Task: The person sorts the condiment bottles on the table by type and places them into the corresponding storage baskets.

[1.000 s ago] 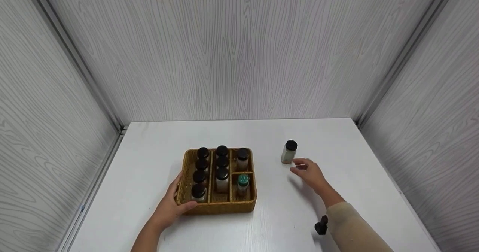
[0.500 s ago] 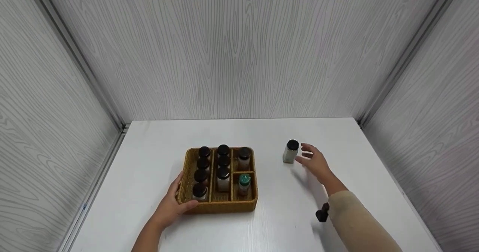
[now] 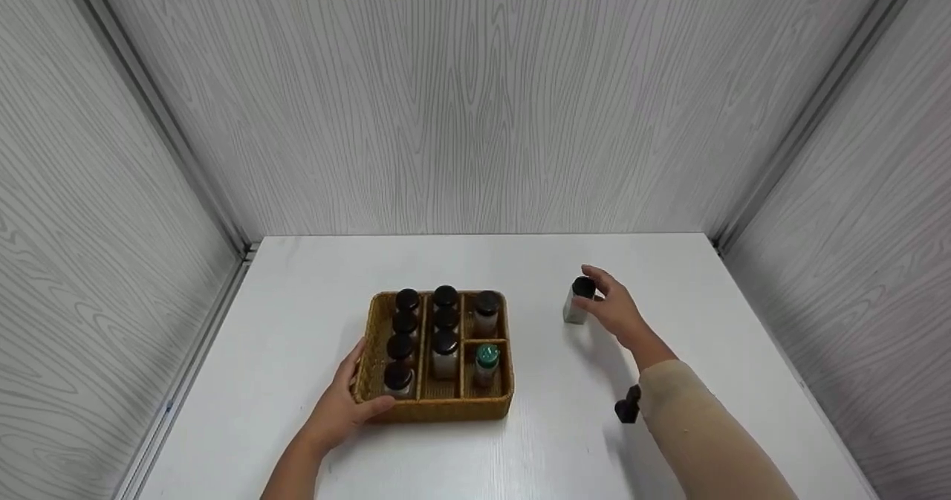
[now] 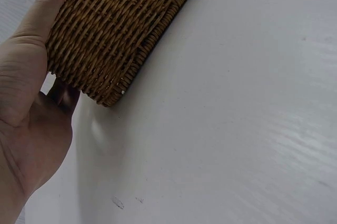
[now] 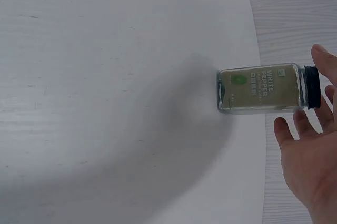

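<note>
My left hand (image 3: 338, 407) grips the near left corner of a brown woven basket (image 3: 446, 411). In the left wrist view the thumb (image 4: 39, 16) lies along the wicker wall, and the other fingers pass behind it. Black-capped jars (image 3: 446, 351) stand in the basket's divided sections, with one green-capped jar (image 3: 487, 362) at the near right. To the right, a white pepper jar (image 5: 263, 88) with a black cap stands on the table. My right hand (image 3: 617, 314) surrounds its cap, thumb and fingers spread; the right wrist view shows a gap between thumb and cap.
Both things stand on a white table (image 3: 542, 440) with pale wood-grain panels (image 3: 475, 114) behind and at the sides. A small black object (image 3: 628, 405) sits at the right sleeve (image 3: 698, 426). Bare tabletop separates basket and jar.
My right hand has risen from beside the pepper jar's base, passed along its right side, and come around the cap. The left hand stays on the basket.
</note>
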Motion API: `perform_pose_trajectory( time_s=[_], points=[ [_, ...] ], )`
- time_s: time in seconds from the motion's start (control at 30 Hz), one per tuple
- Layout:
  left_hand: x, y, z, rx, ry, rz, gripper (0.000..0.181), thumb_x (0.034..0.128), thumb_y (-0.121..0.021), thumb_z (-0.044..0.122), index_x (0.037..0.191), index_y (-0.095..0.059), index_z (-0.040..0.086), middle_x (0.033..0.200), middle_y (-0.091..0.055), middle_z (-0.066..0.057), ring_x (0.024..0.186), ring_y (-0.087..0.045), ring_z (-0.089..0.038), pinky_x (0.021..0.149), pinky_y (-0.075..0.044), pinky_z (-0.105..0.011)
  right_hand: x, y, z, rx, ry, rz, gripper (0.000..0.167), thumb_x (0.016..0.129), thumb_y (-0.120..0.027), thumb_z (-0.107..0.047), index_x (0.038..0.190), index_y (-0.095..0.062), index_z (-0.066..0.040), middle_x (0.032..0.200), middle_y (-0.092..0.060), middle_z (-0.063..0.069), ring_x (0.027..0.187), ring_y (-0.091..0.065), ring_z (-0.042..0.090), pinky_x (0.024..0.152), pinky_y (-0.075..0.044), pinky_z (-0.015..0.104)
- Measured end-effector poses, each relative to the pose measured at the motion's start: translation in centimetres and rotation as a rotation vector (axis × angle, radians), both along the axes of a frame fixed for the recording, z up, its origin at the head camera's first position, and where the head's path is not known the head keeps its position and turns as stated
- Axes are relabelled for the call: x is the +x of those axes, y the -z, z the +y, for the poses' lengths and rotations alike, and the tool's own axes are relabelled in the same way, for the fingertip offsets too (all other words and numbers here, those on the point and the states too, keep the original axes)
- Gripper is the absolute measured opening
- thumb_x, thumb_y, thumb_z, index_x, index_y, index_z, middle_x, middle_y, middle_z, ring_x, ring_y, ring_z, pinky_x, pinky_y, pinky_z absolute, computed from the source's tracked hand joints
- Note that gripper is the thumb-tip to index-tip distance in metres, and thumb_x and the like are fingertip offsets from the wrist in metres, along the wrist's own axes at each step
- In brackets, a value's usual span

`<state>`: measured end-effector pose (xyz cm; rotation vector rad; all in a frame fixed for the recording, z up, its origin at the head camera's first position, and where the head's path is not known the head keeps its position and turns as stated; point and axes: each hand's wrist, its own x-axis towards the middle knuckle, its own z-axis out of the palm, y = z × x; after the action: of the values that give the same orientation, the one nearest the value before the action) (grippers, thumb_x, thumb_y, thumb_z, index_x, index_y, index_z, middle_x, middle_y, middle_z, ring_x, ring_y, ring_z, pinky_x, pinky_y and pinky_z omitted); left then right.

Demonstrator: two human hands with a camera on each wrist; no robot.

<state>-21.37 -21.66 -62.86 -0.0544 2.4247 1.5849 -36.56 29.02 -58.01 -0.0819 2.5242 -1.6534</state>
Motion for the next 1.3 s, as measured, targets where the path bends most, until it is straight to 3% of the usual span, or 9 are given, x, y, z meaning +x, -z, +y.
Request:
perform_pose_trajectory(
  time_s=[0.13, 0.37, 1.0, 1.3],
  points=[
    [0.1, -0.1, 0.0, 0.009, 0.004, 0.0, 0.126, 0.086, -0.091, 0.051, 0.176, -0.003, 0.038, 0.185, -0.009, -0.012, 0.168, -0.015, -0.049, 0.133, -0.019, -0.073, -0.1, 0.4, -0.4, 0.018, 0.012, -0.012, 0.07, 0.105, -0.072, -0.012, 0.167, -0.041, -0.011, 0.175, -0.035, 0.025, 0.166, -0.031, 0.042, 0.134, -0.033, 0.054],
    [0.2, 0.1, 0.0, 0.015, 0.002, 0.001, 0.126, 0.0857, -0.091, 0.051, 0.175, -0.004, 0.04, 0.185, -0.01, -0.011, 0.168, -0.016, -0.049, 0.132, -0.02, -0.074, -0.2, 1.0, -0.8, 0.084, 0.061, 0.048, 0.056, 0.107, -0.07, -0.014, 0.159, -0.052, -0.013, 0.169, -0.045, 0.023, 0.159, -0.043, 0.042, 0.128, -0.043, 0.055],
    [0.2, 0.3, -0.1, 0.012, -0.019, -0.01, 0.129, 0.0825, -0.093, 0.053, 0.175, -0.004, 0.041, 0.185, -0.011, -0.009, 0.168, -0.018, -0.049, 0.133, -0.019, -0.073, -0.2, 1.6, -0.9, 0.093, 0.068, 0.055, 0.058, 0.107, -0.07, -0.015, 0.161, -0.05, -0.011, 0.172, -0.041, 0.022, 0.163, -0.038, 0.041, 0.13, -0.041, 0.055],
    [0.0, 0.1, 0.0, 0.003, -0.004, 0.0, 0.128, 0.0842, -0.091, 0.054, 0.175, -0.003, 0.04, 0.185, -0.01, -0.009, 0.169, -0.015, -0.049, 0.133, -0.018, -0.074, 0.5, 1.9, -1.0, 0.018, 0.086, 0.037, 0.058, 0.108, -0.069, -0.013, 0.162, -0.049, -0.014, 0.177, -0.035, 0.019, 0.166, -0.032, 0.039, 0.134, -0.035, 0.052]
  ],
)
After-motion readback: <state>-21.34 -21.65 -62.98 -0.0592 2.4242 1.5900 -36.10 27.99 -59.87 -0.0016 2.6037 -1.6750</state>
